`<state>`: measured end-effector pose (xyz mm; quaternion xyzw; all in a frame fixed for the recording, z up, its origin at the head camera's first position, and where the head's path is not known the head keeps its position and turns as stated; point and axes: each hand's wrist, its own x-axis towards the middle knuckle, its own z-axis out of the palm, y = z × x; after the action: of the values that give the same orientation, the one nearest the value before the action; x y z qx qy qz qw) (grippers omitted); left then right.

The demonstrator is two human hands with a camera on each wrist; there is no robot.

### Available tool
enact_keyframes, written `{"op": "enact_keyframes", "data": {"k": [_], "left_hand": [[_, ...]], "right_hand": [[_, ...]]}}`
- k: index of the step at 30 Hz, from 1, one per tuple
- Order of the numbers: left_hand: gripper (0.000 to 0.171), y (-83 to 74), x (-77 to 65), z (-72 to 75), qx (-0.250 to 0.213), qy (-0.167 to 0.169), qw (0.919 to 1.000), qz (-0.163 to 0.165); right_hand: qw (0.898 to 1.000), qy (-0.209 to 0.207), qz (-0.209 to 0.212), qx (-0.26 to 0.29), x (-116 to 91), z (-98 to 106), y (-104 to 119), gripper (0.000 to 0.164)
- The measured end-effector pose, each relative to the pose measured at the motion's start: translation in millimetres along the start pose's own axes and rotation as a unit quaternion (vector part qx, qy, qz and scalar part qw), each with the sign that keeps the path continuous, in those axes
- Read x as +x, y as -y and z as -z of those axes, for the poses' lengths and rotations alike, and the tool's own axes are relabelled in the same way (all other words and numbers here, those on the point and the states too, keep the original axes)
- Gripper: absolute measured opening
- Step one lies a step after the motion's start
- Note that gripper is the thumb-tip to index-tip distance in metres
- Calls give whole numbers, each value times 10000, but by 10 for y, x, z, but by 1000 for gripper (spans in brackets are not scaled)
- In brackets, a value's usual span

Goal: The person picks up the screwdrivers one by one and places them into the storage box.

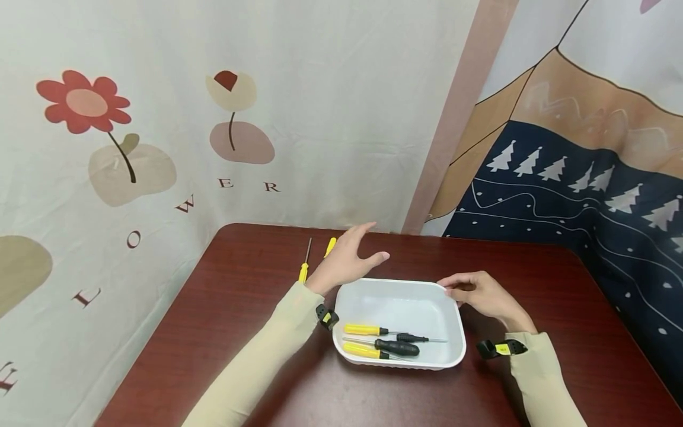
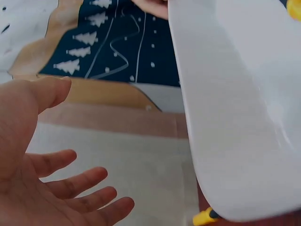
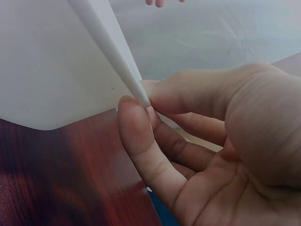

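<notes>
A white plastic tray (image 1: 400, 299) holds several screwdrivers along its near side. Two have yellow handles, the upper yellow screwdriver (image 1: 364, 330) and the lower yellow screwdriver (image 1: 361, 350); between them lies a thicker black screwdriver (image 1: 397, 347), beside a slim black one (image 1: 412, 338). My right hand (image 1: 488, 296) pinches the tray's rim at the far right corner, the thumb and finger meeting across the edge in the right wrist view. Past the tray's far left corner, my left hand (image 1: 347, 261) hovers with fingers spread and nothing in it.
Left of the tray, a yellow-handled screwdriver (image 1: 303, 273) lies on the dark red table (image 1: 240, 284). Another yellow handle (image 1: 330, 245) shows behind my left hand, partly hidden. Printed curtains (image 1: 347, 118) hang right behind the table's far edge.
</notes>
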<state>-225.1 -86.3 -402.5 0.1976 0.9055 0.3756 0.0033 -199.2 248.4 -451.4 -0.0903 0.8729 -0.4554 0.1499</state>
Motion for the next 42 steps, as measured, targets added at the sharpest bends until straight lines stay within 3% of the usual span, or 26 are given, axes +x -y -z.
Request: {"op": "enact_keyframes", "data": {"k": [18, 29, 42], "left_hand": [[78, 641, -17, 191, -259, -568, 9916, 1137], [78, 1000, -97, 249, -170, -564, 9826, 1763], [65, 1246, -198, 302, 17, -567, 9749, 2152]], "right_hand": [[10000, -7, -4, -16, 10, 6, 17, 25], [10000, 1, -36, 25, 11, 3, 18, 26], [10000, 10, -83, 45, 1, -1, 15, 26]]}}
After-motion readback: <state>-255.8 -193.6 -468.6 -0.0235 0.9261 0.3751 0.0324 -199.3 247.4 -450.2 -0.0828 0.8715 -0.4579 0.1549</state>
